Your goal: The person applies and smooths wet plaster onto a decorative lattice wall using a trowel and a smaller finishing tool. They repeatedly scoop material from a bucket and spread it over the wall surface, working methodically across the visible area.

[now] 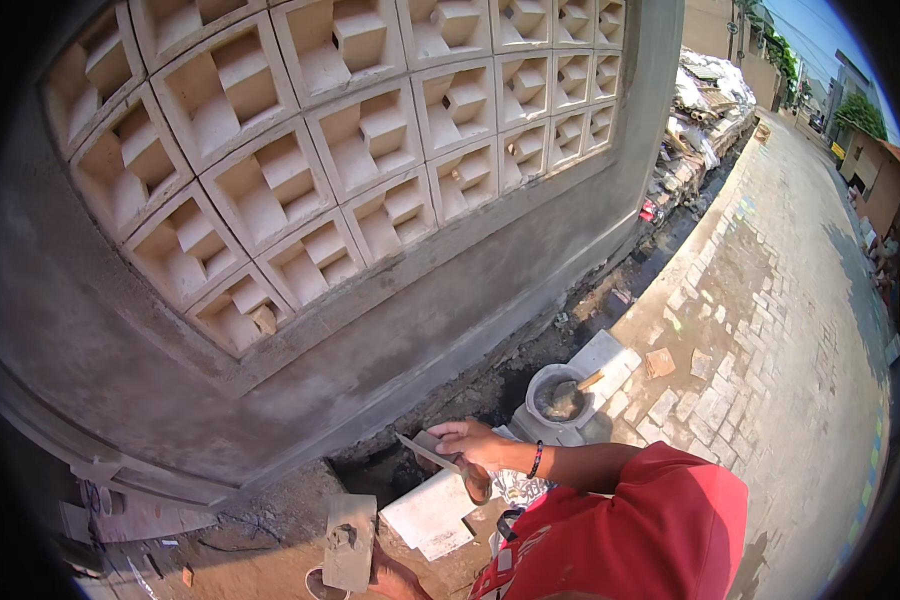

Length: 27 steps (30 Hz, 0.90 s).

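The grey wall (410, 315) runs from the left side of the frame, through the middle, to the top. In the head view, a lot of it looks done. A smooth grey coat covers the part under the pale blocks with holes (375, 130), which fill the upper left. The coat has dark and light patches. The dark ones may be damp, but I cannot tell. The blocks are bare and pale, and a small tan lump (263, 320) sits in one of the lowest holes.

The right hand (470, 442), low in the middle of the frame, is closed around a thin, flat tool (440, 461). The tool looks apart from the wall. The left hand (388, 574) is at the bottom edge, by a square board (354, 560). It seems to hold the board up, but its fingers are hidden, so I cannot tell how closed they are. A little grey blob (344, 536) is on the board, so I think some is left to spread. There is more grey mix (562, 402) in a round bucket (555, 428), right of the middle. The wall seems near the end, with maybe small bits left to smooth.
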### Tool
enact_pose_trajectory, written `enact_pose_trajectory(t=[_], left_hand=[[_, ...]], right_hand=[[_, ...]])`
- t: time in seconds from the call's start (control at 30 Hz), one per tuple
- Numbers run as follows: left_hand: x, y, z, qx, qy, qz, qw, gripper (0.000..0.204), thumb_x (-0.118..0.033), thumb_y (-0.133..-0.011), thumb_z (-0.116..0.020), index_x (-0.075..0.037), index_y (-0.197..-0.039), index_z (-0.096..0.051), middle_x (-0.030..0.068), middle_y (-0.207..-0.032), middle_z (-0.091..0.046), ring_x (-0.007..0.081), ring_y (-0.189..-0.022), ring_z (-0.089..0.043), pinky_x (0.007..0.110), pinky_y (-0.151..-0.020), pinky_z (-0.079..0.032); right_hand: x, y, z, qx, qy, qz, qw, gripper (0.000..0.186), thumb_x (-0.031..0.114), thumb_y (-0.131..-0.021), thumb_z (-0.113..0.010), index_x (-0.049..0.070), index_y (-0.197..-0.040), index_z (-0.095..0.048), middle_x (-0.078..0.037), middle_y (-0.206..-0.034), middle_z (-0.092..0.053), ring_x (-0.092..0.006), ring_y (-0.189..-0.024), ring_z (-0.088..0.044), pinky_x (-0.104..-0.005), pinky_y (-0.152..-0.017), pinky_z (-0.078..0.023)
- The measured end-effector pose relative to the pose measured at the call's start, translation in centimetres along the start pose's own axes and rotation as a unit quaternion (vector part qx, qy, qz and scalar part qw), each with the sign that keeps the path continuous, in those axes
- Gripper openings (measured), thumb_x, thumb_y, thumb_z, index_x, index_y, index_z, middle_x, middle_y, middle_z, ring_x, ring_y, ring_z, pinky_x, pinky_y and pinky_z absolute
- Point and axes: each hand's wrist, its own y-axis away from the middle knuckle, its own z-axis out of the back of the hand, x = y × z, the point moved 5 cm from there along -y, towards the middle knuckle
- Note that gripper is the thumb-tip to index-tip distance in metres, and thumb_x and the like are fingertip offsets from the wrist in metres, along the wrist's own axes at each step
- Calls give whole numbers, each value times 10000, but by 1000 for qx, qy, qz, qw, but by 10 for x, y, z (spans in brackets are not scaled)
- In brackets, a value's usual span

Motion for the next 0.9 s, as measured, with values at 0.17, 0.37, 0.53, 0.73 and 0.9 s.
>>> enact_pose_trajectory(t=[0.17, 0.37, 0.53, 0.73, 0.9], left_hand=[[-17, 53, 17, 31, 32, 22, 999, 484, -35, -918, -625, 41, -1357, -436, 166, -1341, -519, 307, -1183, -551, 455, -1027, -472], [-31, 104, 11, 86, 52, 50, 994, 517, -50, -926, -624, 35, -1384, -397, 184, -1360, -504, 329, -1205, -547, 473, -1031, -480], [-21, 124, 1, 106, 79, 75, 988, 555, 38, -860, -652, 11, -1365, -423, 184, -1334, -526, 318, -1163, -586, 471, -963, -519], [-7, 159, -29, 127, 60, 93, 986, 568, 42, -872, -657, 33, -1379, -400, 200, -1344, -504, 322, -1180, -566, 465, -970, -536], [17, 207, -88, 175, 47, 148, 972, 561, 44, -872, -660, 32, -1371, -404, 197, -1341, -503, 323, -1178, -568, 472, -956, -549]], right_hand=[[-57, 121, 50, -105, -55, -39, 992, 490, 88, -927, -657, 8, -1385, -502, -118, -1197, -632, -211, -1028, -631, -360, -762, -548], [-54, 187, 91, -124, -91, 34, 988, 517, 83, -928, -640, 5, -1406, -460, -102, -1113, -663, -185, -909, -669, -339, -713, -543], [-45, 201, 89, -78, -123, 55, 988, 513, 67, -930, -633, 6, -1409, -458, -92, -1131, -661, -170, -918, -669, -339, -755, -553], [-40, 223, 100, -78, -115, 9, 990, 493, 80, -944, -632, 14, -1404, -468, -78, -1110, -658, -166, -930, -662, -318, -741, -547], [-35, 263, 180, -99, -171, 47, 979, 482, 43, -944, -613, 5, -1401, -466, -94, -1149, -643, -167, -976, -654, -320, -766, -559]])
